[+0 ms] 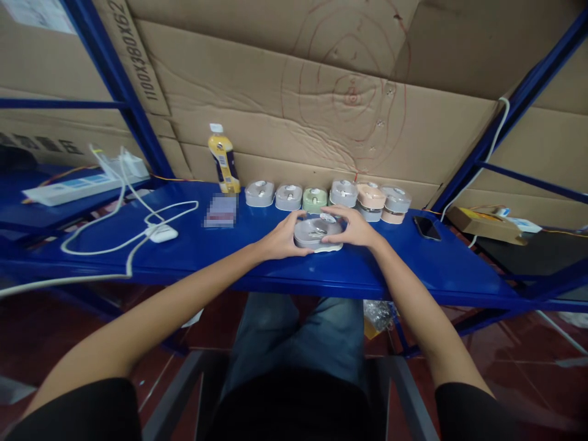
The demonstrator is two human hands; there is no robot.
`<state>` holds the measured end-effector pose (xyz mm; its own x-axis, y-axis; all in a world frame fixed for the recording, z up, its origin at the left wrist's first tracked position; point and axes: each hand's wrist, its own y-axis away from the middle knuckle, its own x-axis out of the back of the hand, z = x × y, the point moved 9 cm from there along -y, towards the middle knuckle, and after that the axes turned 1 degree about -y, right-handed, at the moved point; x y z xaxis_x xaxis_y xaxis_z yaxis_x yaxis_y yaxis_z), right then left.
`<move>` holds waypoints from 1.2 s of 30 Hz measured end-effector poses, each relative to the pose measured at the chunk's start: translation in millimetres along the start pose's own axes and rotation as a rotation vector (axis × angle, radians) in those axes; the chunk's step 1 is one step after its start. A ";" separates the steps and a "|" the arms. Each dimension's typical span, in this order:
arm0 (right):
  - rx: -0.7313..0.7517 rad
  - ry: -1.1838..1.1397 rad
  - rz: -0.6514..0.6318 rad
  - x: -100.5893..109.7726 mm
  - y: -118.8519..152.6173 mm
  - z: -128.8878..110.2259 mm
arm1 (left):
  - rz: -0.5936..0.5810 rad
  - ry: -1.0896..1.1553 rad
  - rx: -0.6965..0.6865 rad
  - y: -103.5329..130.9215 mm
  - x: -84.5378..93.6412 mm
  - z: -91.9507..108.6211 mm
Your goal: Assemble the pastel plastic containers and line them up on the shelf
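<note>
A grey oval container with a clear lid (316, 231) rests on the blue table in front of me, a pale label on its top. My left hand (285, 237) curves round its left side, and my right hand (353, 228) grips its right side. A white edge shows beneath the container at the front. Just behind it stands a row of similar containers: two grey ones (260, 193) on the left, a green one (315, 199) in the middle, then grey and peach ones (371, 196) stacked on the right.
A yellow bottle (223, 160) and a blurred-out packet (221, 211) stand left of the row. White cables with a plug block (162, 233) lie further left, near a power strip (82, 187). A phone (427, 228) lies at right. Cardboard (257, 92) backs the blue table (220, 260).
</note>
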<state>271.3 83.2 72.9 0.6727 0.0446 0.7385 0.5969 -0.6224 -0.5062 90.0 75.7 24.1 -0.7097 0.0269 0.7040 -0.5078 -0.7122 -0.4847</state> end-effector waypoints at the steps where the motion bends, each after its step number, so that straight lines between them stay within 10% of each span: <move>1: 0.011 0.012 -0.011 -1.4 -0.6 -2.3 | 0.006 0.029 0.002 -1.1 -1.0 0.3; 27: 0.029 -0.072 -0.125 -26.0 0.5 12.3 | -0.058 -0.068 -0.017 -5.6 -14.1 12.2; 36: -0.138 -0.087 0.612 68.3 17.6 38.3 | 0.467 -0.240 0.352 -39.2 53.4 -15.9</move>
<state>344.5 105.2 97.3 0.9108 -0.2919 0.2919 0.0349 -0.6502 -0.7590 64.2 116.2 72.4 -0.6673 -0.4716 0.5764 0.0492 -0.8002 -0.5977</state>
